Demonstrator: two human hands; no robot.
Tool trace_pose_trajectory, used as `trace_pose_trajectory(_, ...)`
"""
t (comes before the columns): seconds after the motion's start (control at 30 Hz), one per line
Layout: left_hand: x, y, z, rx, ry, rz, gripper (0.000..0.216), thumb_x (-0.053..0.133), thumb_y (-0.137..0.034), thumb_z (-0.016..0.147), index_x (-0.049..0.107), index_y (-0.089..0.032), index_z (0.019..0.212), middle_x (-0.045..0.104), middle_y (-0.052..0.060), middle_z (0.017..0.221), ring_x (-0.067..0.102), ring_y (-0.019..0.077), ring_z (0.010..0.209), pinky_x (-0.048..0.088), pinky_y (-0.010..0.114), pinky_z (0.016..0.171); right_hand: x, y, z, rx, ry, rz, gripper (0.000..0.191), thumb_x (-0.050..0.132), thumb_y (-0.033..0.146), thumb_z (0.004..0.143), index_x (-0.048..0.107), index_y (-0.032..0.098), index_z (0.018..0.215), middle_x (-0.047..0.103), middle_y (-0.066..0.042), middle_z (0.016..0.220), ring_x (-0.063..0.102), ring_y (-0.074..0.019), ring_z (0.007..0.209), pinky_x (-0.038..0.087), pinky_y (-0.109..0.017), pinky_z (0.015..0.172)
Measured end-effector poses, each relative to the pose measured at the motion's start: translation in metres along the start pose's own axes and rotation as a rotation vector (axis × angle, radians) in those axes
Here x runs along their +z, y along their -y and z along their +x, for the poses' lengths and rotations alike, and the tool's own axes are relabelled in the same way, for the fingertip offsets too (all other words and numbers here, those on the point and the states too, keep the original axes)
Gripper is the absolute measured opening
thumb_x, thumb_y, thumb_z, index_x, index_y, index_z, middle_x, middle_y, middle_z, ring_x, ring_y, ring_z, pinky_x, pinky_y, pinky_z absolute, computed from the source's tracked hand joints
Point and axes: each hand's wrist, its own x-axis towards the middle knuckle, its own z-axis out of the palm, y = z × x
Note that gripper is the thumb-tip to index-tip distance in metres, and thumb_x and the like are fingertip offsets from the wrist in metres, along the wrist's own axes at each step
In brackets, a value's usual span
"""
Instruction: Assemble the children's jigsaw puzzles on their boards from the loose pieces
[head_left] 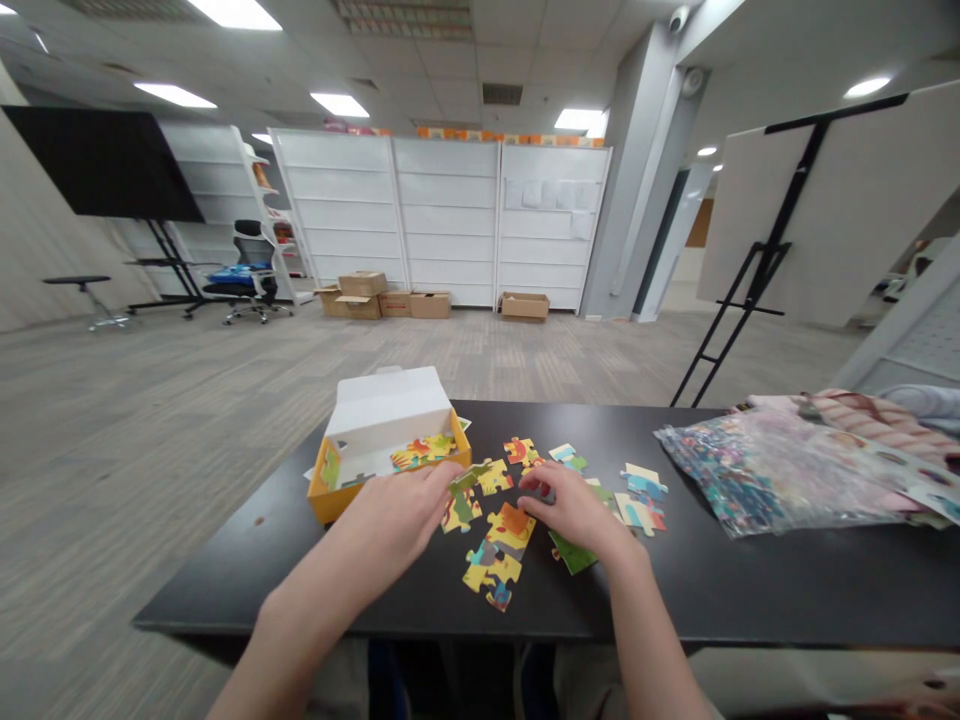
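Note:
My left hand (405, 508) is closed, its fingertips pinching a green puzzle piece (466, 479) beside the yellow box. My right hand (571, 508) curls over the loose pieces, with a small grey puzzle piece (541, 493) showing between thumb and fingers. Between my hands, on the near side, lies a joined strip of yellow puzzle pieces (498, 556). A yellow piece (495, 478) and a red and yellow piece (519, 451) rest farther back. Partly under my right wrist is a green piece (574, 556). Blue and cream pieces (642, 484) lie to the right.
An open yellow box (327, 497) with a white lid stands at the table's left, with more puzzle pieces (424, 452) inside. On the right of the black table (720, 590) lie a clear plastic bag (765, 475) and striped fabric (885, 415). Beyond stands a board on an easel (757, 265).

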Motion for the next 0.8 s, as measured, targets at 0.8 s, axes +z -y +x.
trace_pose_trajectory(0.8, 0.084, -0.049, 0.044, 0.265, -0.463, -0.483, 0.065, 0.052, 0.0, 0.086, 0.034, -0.023, 0.144, 0.037, 0.017, 0.157, 0.046, 0.0277, 0.141, 0.058, 0.041, 0.101, -0.015, 0.013, -0.006, 0.246, -0.056, 1.021, 0.041, 0.08, 0.051, 0.075, 0.07, 0.026, 0.106, 0.068, -0.006, 0.112, 0.066, -0.0219, 0.099, 0.058, -0.034, 0.08)
